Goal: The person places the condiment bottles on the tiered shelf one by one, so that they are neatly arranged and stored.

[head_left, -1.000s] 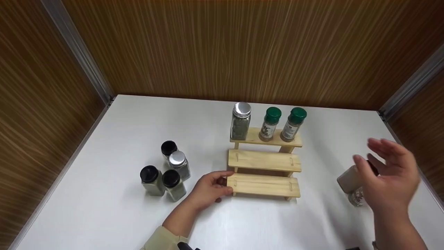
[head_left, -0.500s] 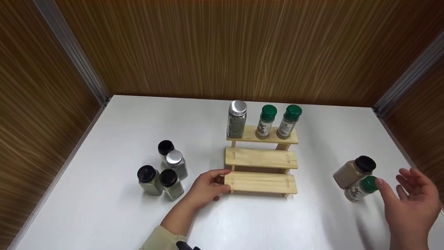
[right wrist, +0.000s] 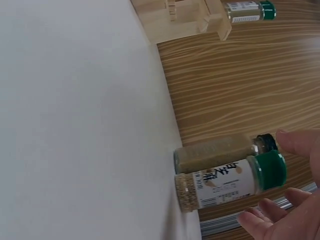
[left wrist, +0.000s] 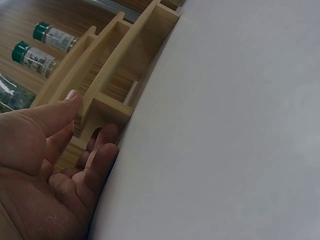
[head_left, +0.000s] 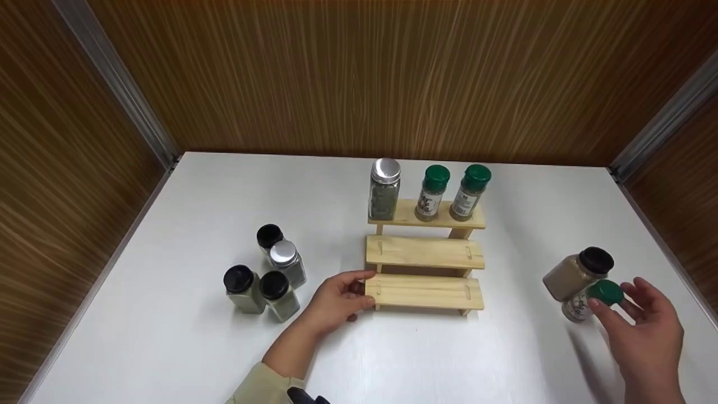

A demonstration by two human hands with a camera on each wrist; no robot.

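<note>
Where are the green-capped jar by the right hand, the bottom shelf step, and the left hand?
green-capped jar [head_left: 604, 292], head view, cap top.
bottom shelf step [head_left: 424, 290], head view, board middle.
left hand [head_left: 335, 303], head view, back of hand.

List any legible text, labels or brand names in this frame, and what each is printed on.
No text can be quoted.
Green-capped jar by the right hand: white label with large characters, too blurred to read.
Two green-capped jars on the wooden stepped rack's top tier: labels too small.
Other jars: no label visible.

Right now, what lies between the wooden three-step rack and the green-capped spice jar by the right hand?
Only bare white table lies between the wooden three-step rack and the green-capped spice jar, as the head view shows.
</note>
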